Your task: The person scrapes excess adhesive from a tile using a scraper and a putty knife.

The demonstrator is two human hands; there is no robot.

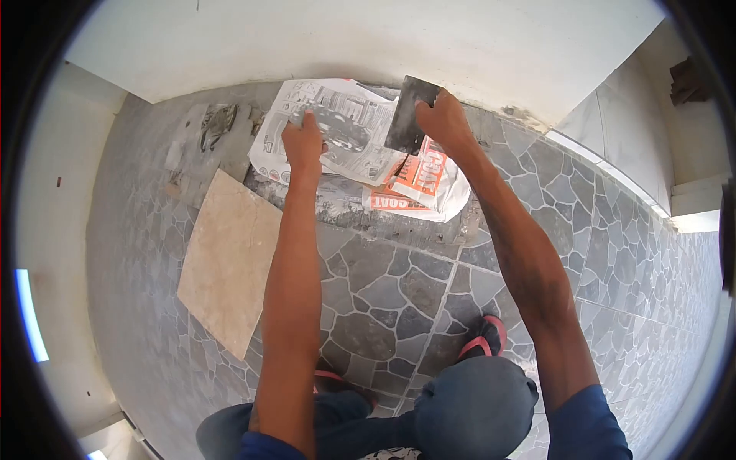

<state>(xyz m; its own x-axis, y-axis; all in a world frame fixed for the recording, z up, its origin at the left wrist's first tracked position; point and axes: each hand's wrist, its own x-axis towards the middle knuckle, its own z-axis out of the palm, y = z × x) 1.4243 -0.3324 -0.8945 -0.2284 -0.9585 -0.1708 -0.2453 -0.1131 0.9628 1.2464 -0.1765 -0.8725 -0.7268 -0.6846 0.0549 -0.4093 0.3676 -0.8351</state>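
A dark, flat rectangular plate (406, 116) is gripped along its right edge by my right hand (445, 119), tilted up above the paper bag. My left hand (304, 142) is closed over the left part of the printed white paper bag (277, 138); what its fingers hold, if anything, is hidden. Between the hands, a grey smeared patch (345, 132) covers part of the bag's print. The bag's orange end, lettered "COAT" (395, 202), lies below my right hand, creased and torn.
A beige square tile (230, 257) lies left of my left forearm on the stone-patterned floor (383, 295). Farther left is a crumpled dark item (218, 124). The white wall (345, 38) rises just behind the bag. My sandalled foot (487, 337) is near the front.
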